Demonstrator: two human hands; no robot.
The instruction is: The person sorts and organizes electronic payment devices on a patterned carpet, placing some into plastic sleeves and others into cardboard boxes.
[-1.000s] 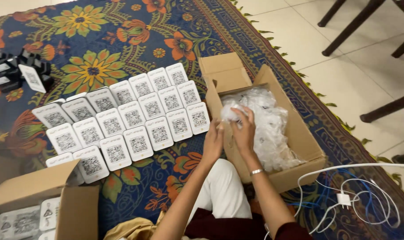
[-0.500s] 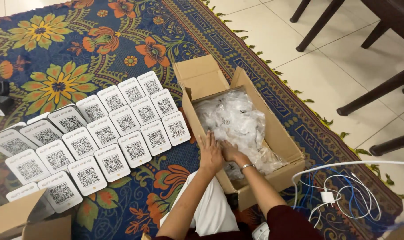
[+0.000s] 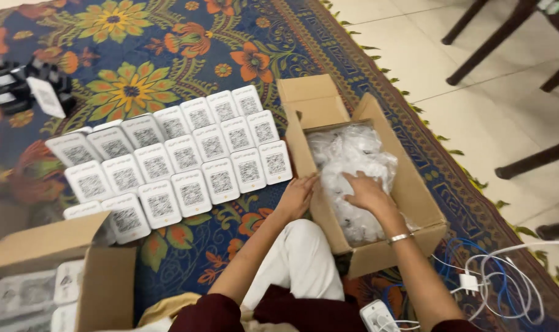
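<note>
Your right hand (image 3: 367, 192) lies flat, ungripping, on the plastic packets (image 3: 353, 163) filling the cardboard box (image 3: 414, 197), while your left hand (image 3: 297, 195), open, touches its near wall.

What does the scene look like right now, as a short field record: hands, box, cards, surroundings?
left hand: open, resting on the near left wall of the open cardboard box
right hand: inside the box, fingers spread on the clear plastic packets
white cards: laid in rows on the floral rug, left of the box
second cardboard box: lower left, holds more white cards
white cables: on the rug at lower right
</note>
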